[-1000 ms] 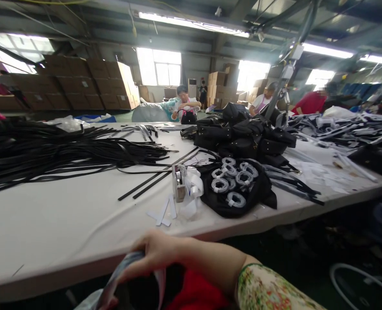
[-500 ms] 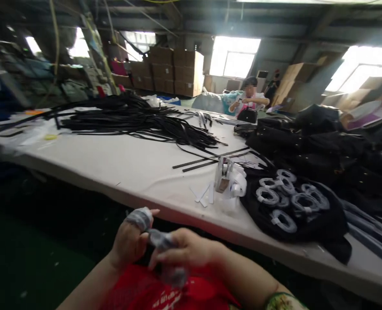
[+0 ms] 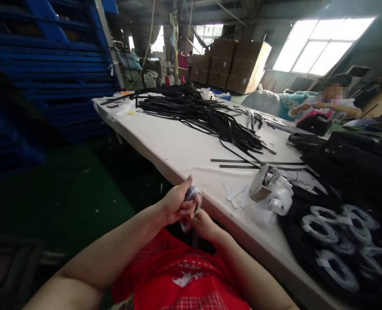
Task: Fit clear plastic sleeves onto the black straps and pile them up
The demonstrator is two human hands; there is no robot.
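My left hand (image 3: 175, 203) and my right hand (image 3: 204, 224) meet just in front of the near edge of the white table (image 3: 184, 150). Both are closed around a small grey-white coiled strap (image 3: 192, 196), which wraps over the left fingers. The right hand pinches its lower end. To the right on the table stands a tape dispenser (image 3: 264, 186) with white tape curling from it and a few white strips (image 3: 236, 196) beside it. Coiled grey straps (image 3: 326, 232) lie on black fabric at the far right.
A heap of long black straps (image 3: 197, 114) covers the table's far end. Black bags (image 3: 355, 159) pile at the right. Blue pallets (image 3: 45, 64) stand at the left over a dark green floor. A person (image 3: 326, 105) works across the table; cardboard boxes (image 3: 232, 64) stack behind.
The view has swung left, bringing the blue pallets into sight. My hands have come together more tightly on the coiled strap, nearer the table edge.
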